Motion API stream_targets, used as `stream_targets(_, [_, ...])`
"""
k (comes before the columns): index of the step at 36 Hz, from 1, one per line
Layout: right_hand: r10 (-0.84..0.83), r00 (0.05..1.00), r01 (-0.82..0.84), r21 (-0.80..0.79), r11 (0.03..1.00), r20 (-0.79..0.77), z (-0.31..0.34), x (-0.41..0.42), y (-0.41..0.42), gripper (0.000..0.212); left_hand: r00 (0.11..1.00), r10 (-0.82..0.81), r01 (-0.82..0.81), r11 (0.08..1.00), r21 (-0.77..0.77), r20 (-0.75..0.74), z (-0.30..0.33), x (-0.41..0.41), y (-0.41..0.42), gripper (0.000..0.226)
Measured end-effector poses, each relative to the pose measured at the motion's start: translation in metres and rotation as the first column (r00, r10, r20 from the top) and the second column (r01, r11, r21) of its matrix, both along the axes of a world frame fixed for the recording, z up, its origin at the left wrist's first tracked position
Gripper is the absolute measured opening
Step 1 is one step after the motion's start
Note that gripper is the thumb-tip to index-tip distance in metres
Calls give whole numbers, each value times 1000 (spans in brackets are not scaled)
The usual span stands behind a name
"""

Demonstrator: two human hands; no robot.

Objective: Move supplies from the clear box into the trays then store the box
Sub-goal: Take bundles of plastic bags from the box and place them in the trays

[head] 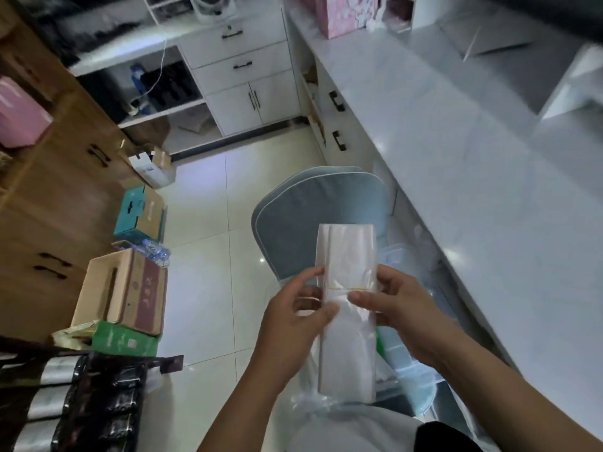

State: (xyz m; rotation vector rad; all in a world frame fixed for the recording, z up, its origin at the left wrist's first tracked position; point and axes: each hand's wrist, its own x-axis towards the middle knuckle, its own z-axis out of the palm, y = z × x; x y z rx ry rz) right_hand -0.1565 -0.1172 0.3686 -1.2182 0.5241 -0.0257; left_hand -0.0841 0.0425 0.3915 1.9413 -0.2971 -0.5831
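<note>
Supplies: a banded stack of clear plastic bags (346, 308), held above the chair (313, 220), head view. Left hand (293, 318) and right hand (398, 308) each pinch one long edge beside the rubber band (342, 288). Probably light, limp, slippery; best gripped at the band.

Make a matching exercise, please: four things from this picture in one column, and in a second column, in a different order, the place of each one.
Things:
1. flat bundle of clear plastic bags with a thin rubber band
2. blue-grey padded chair
3. brown cardboard box with a dark red panel
4. pink patterned gift bag

Places:
A. on the white counter, far end
B. on the floor at the left, atop a green box
C. between the two hands
D. on the tiled floor, just beyond the hands

Pairs: 1-C, 2-D, 3-B, 4-A
</note>
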Motion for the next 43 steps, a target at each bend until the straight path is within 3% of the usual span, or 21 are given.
stream_targets(3, [-78, 996, 80, -33, 996, 43, 11, -11, 17, 31, 1000, -9, 10, 998, -54, 13, 9, 9, 14, 66])
stream_targets(6, [-66, 996, 71, -74, 995, 66, 22, -25, 37, 33, 977, -146, 127, 984, -124, -154, 19, 22, 30, 90])
stream_targets(11, [-108, 990, 119, -122, 985, 92, 36, -53, 74, 37, 869, -422, 359, 898, -256, -259, 28, 29, 49, 65])
stream_targets(14, [-199, 976, 211, -175, 962, 84, 43, -77, 94, 34, 817, -498, 413, 857, -307, -292, 27, 20, 52, 73])
stream_targets(18, [-333, 941, 337, -210, 918, 57, 44, -120, 121, 31, 728, -612, 516, 786, -341, -310, 17, -6, 50, 51])
stream_targets(21, [-454, 891, 444, -229, 866, 10, 40, -158, 144, 42, 632, -688, 592, 725, -351, -356, 8, -35, 47, 41])
stream_targets(26, [-597, 796, 569, -210, 795, -101, 42, -218, 176, 55, 511, -771, 667, 635, -391, -380, 3, -82, 41, 46])
stream_targets(31, [-548, 819, 528, -152, 836, -169, 37, -264, 202, 38, 510, -762, 615, 647, -451, -399, 9, -111, 36, 47])
stream_targets(35, [-560, 813, 538, -161, 827, -159, 25, -289, 212, 39, 566, -730, 553, 681, -480, -383, 15, -130, 35, 42])
stream_targets(43, [-561, 824, 542, -176, 822, -81, 24, -364, 185, 38, 511, -796, 610, 602, -515, -325, 31, -206, 14, 53])
